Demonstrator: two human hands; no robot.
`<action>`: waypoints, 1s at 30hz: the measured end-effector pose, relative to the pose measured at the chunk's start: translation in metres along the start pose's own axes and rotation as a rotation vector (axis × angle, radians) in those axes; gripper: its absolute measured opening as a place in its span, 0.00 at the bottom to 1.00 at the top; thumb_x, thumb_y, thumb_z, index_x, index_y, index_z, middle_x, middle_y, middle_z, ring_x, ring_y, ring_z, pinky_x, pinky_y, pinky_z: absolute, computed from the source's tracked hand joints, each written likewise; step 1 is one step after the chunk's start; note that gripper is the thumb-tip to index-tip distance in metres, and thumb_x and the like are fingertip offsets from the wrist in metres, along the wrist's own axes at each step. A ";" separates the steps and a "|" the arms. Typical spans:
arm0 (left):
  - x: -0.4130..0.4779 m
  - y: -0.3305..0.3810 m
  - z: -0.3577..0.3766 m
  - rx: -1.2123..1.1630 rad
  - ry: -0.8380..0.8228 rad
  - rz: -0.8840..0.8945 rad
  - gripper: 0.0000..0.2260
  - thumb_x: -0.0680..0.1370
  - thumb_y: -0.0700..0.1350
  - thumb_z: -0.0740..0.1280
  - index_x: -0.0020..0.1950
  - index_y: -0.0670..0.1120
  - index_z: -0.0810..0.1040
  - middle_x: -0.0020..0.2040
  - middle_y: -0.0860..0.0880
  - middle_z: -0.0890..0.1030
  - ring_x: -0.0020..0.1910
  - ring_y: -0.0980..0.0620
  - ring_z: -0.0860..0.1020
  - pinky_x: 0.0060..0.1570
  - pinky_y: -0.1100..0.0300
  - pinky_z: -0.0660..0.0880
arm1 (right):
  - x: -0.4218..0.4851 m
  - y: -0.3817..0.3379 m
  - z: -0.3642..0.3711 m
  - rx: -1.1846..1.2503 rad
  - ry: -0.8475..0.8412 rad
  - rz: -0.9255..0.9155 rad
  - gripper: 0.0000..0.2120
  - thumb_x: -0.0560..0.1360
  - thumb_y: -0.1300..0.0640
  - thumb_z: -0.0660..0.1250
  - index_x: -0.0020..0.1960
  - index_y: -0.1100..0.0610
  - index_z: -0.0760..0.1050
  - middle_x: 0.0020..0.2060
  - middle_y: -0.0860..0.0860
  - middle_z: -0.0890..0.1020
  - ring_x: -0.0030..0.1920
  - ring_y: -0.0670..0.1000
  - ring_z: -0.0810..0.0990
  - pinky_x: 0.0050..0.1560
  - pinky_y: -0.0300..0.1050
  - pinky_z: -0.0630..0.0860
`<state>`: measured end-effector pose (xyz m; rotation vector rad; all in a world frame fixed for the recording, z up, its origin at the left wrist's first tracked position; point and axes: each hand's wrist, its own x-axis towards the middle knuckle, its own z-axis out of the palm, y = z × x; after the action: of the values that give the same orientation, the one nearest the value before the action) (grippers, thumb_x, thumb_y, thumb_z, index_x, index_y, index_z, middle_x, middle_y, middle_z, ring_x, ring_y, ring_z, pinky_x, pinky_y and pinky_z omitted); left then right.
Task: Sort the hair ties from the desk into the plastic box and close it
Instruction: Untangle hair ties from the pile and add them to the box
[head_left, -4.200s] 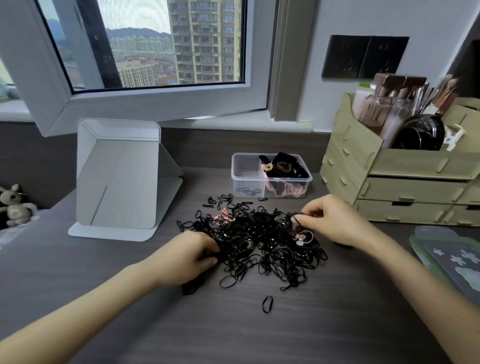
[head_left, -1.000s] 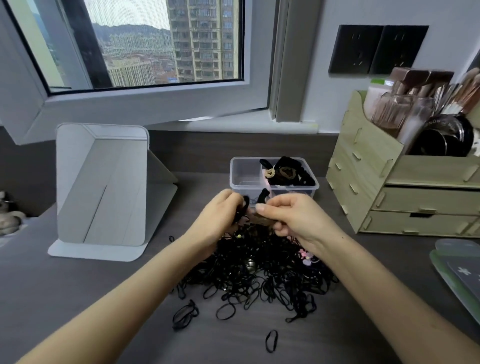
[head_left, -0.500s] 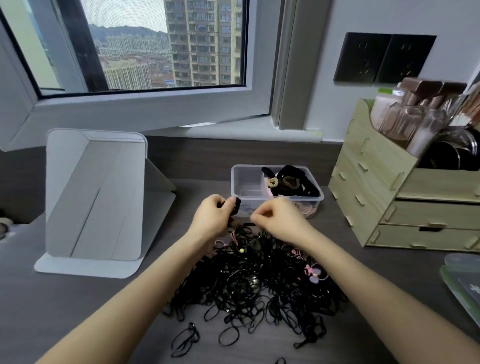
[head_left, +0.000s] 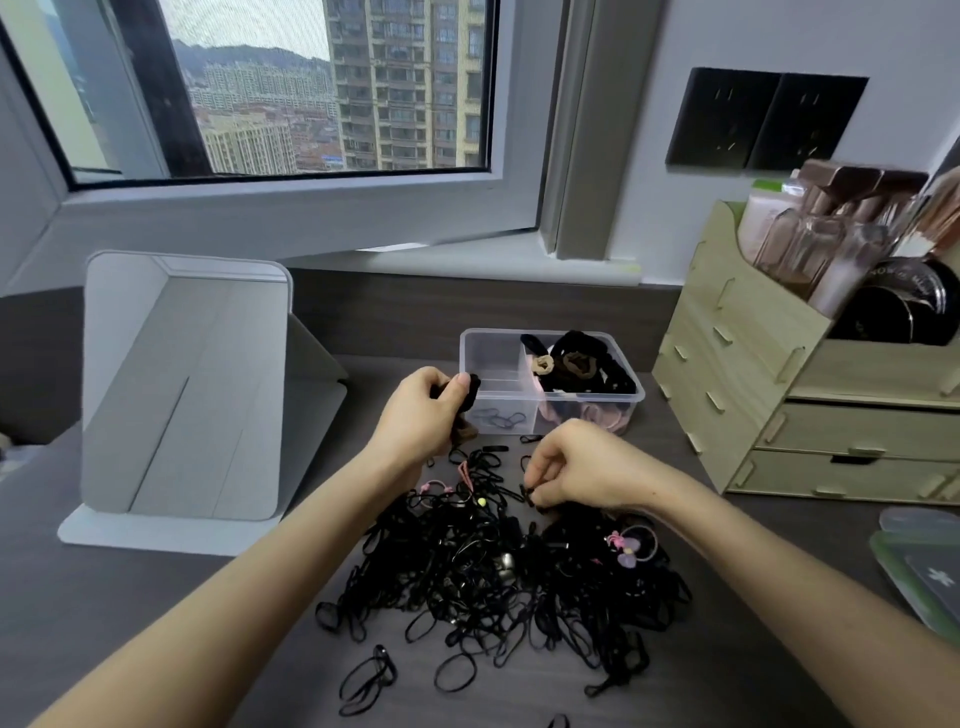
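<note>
Here a bunch of thick black and brown hair ties (head_left: 464, 410) is held in the closed left hand (head_left: 415, 415), raised just at the near left corner of the plastic box (head_left: 631, 387), over the edge of its left compartment. The right hand (head_left: 576, 465) is lowered onto the far edge of the pile of hair ties (head_left: 498, 582) on the desk (head_left: 156, 623), with finger and thumb pinched on one thin black tie. One box is seen, lid off: a few thin black loops lie in the near left compartment, thick black, brown and pink ties in the right. The loose ties in the pile are too many and too tangled to be counted.
</note>
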<state>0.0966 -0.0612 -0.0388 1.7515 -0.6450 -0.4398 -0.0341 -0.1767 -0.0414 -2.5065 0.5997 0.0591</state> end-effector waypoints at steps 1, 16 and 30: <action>-0.001 0.002 0.000 -0.004 -0.008 0.007 0.11 0.80 0.49 0.60 0.43 0.44 0.70 0.31 0.50 0.75 0.19 0.63 0.75 0.25 0.64 0.66 | -0.004 0.003 -0.005 0.069 0.038 0.008 0.05 0.67 0.61 0.75 0.43 0.55 0.82 0.35 0.48 0.82 0.38 0.45 0.81 0.46 0.39 0.78; -0.021 0.017 0.025 0.319 -0.472 0.192 0.05 0.77 0.51 0.65 0.49 0.51 0.78 0.41 0.55 0.78 0.33 0.60 0.74 0.32 0.70 0.71 | -0.035 0.018 -0.025 0.924 0.332 0.105 0.06 0.68 0.71 0.71 0.42 0.63 0.79 0.33 0.58 0.81 0.29 0.46 0.81 0.32 0.37 0.80; -0.015 0.030 0.036 0.549 -0.475 0.325 0.08 0.76 0.46 0.65 0.36 0.53 0.72 0.30 0.55 0.74 0.27 0.59 0.70 0.25 0.70 0.66 | -0.046 0.026 -0.026 0.850 0.351 0.061 0.07 0.69 0.73 0.70 0.44 0.66 0.79 0.32 0.59 0.81 0.28 0.46 0.80 0.30 0.36 0.78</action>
<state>0.0575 -0.0853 -0.0201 2.0104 -1.4773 -0.4827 -0.0888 -0.1908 -0.0252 -1.6725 0.6596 -0.5152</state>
